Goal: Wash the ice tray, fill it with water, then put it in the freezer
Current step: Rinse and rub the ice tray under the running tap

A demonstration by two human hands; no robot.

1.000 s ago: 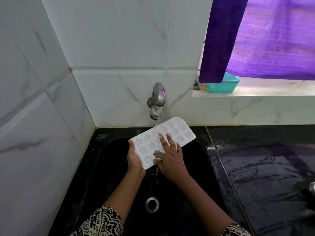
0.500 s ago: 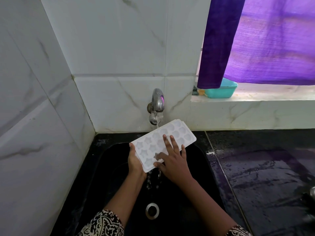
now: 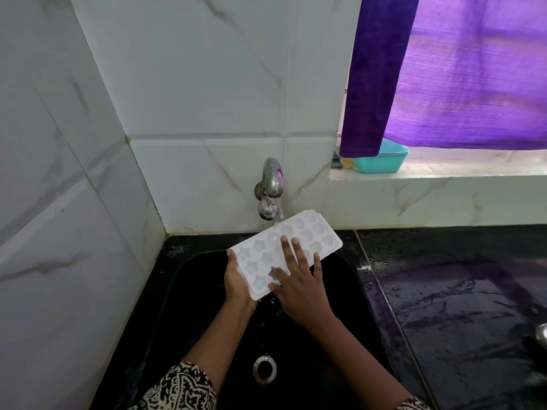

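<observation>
Over the black sink [image 3: 343, 294], the white ice tray [image 3: 309, 233] is held tilted under the running tap [image 3: 270, 187], its far end pointing to about 2 o'clock. The left hand [image 3: 236, 284] grips the tray's near end, thumb along the edge, its fingers hidden beneath. The right hand [image 3: 300, 287] lies flat on the moulds with its fingers straight and spread. Water spills off the tray's low corner toward the drain [image 3: 264, 369] at 6 o'clock. A teal tub [image 3: 381, 162] sits on the sill at 2 o'clock, under a purple curtain [image 3: 458, 69].
</observation>
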